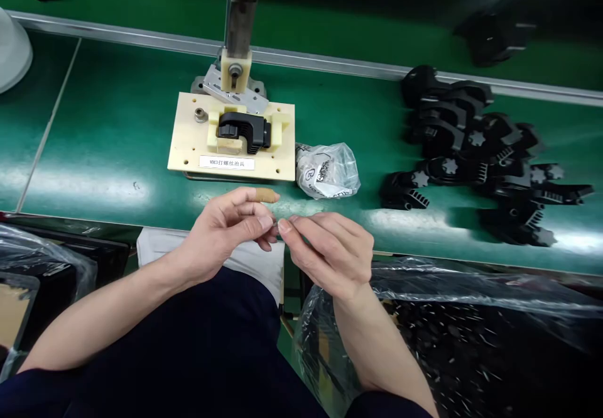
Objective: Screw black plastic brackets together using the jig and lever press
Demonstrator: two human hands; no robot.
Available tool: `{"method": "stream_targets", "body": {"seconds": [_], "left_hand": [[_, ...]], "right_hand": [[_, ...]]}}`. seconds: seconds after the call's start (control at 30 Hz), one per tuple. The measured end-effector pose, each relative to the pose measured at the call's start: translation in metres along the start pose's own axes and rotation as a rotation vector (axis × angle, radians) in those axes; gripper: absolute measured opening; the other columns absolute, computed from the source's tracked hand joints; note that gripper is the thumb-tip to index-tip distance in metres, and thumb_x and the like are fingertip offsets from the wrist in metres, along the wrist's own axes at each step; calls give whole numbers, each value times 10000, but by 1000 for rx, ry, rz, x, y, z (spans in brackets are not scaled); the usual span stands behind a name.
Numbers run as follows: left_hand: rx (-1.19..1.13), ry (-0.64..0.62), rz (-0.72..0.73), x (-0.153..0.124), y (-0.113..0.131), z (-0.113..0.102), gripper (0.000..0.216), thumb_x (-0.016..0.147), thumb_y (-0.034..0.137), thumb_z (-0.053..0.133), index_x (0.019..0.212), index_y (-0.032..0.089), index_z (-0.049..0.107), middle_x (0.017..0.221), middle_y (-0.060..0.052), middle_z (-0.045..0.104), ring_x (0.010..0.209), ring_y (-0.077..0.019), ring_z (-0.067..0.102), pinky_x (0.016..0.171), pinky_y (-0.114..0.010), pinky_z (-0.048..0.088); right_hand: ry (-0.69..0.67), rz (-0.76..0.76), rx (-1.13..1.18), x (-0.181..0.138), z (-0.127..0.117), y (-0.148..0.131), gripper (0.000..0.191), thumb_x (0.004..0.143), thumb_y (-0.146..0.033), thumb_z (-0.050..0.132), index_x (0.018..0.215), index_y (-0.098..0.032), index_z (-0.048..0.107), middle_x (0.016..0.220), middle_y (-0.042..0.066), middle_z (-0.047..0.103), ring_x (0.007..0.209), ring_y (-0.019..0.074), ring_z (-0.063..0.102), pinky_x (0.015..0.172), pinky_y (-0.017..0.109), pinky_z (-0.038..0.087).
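Note:
My left hand (226, 229) and my right hand (330, 251) meet at the near edge of the green bench, fingertips touching in a pinch around something too small to name. A tan finger cot covers my left index fingertip. Just beyond them stands a cream jig plate (188, 148) with a white label, and a black plastic part (244, 132) sits in its nest. A vertical press tool (239, 22) rises behind the jig. Right of the jig lies a small clear bag of screws (327, 170).
A pile of several black plastic parts (480, 148) lies on the bench at right. A metal rail (330, 63) runs along the back. Plastic-lined bins (471, 336) with dark parts stand below the bench on the right, and another bagged bin (42, 273) on the left.

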State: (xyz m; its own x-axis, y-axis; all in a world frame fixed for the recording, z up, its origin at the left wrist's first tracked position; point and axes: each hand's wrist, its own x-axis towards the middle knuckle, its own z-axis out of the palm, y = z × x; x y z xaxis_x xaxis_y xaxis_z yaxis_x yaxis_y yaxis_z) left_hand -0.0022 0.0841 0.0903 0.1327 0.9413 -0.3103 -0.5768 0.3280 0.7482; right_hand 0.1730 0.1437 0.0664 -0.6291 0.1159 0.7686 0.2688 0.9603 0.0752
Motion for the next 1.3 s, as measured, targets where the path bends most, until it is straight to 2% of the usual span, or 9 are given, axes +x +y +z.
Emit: {"method": "stream_targets", "body": {"seconds": [0.13, 0.2, 0.3, 0.37, 0.5, 0.67, 1.0, 1.1, 1.3], "left_hand": [[-25, -42, -60, 0, 0, -4, 254, 736, 150, 736, 963, 143, 623, 658, 22, 627, 575, -97, 584, 592, -237, 507], [-41, -9, -52, 1, -1, -5, 273, 720, 132, 734, 966, 142, 617, 637, 31, 620, 564, -98, 579, 573, -232, 494], [-39, 122, 40, 2, -5, -5, 303, 706, 131, 732, 980, 151, 603, 603, 50, 604, 574, -105, 585, 560, -224, 485], [5, 201, 123, 3, -7, -6, 327, 696, 149, 744, 986, 162, 593, 594, 60, 596, 582, -107, 587, 568, -225, 488], [160, 278, 258, 2, -11, -8, 329, 703, 183, 744, 990, 177, 583, 613, 64, 588, 578, -93, 563, 589, -223, 491], [390, 286, 342, -4, -11, -15, 271, 757, 155, 668, 1015, 176, 587, 640, 49, 576, 609, -93, 567, 616, -217, 508], [704, 149, 478, -7, 2, -40, 303, 786, 86, 581, 1080, 161, 568, 729, 15, 610, 678, -105, 592, 645, -226, 507], [721, 189, 589, 13, 17, -52, 312, 776, 125, 627, 1079, 163, 566, 736, 8, 622, 700, -125, 606, 663, -252, 514], [744, 381, 885, 91, 51, -84, 554, 739, 177, 724, 1235, 242, 487, 761, 15, 615, 855, -186, 632, 793, -327, 503]], "right_hand": [[-8, -42, 37, 1, 6, -2, 168, 811, -28, 636, 945, -129, 617, 815, 54, 664, 612, 128, 588, 488, 265, 476], [70, 56, 73, 0, 13, -8, 165, 815, -28, 621, 942, -134, 626, 821, 56, 665, 627, 131, 597, 494, 261, 484], [213, 531, 269, 2, 23, -24, 179, 837, -37, 582, 936, -173, 642, 835, 47, 658, 680, 137, 621, 536, 256, 513], [196, 850, 514, 5, 28, -36, 155, 850, -78, 575, 920, -196, 647, 830, 38, 646, 710, 148, 632, 561, 268, 526], [128, 1102, 806, 15, 33, -51, 97, 831, -152, 606, 901, -204, 646, 775, 23, 614, 669, 147, 598, 554, 276, 503], [118, 1051, 709, 20, 36, -52, 90, 822, -115, 606, 822, -201, 631, 741, 0, 602, 630, 114, 551, 563, 250, 471], [-101, 953, 776, 33, 40, -39, 99, 828, -112, 589, 752, -175, 593, 670, -22, 559, 579, 89, 505, 526, 219, 436], [-70, 974, 742, 42, 40, -27, 44, 837, -156, 617, 810, -187, 630, 734, -6, 611, 621, 106, 560, 554, 239, 475], [117, 989, 574, 63, 33, -8, 79, 871, -228, 606, 811, -210, 653, 739, 2, 623, 587, 117, 571, 546, 270, 510]]}}
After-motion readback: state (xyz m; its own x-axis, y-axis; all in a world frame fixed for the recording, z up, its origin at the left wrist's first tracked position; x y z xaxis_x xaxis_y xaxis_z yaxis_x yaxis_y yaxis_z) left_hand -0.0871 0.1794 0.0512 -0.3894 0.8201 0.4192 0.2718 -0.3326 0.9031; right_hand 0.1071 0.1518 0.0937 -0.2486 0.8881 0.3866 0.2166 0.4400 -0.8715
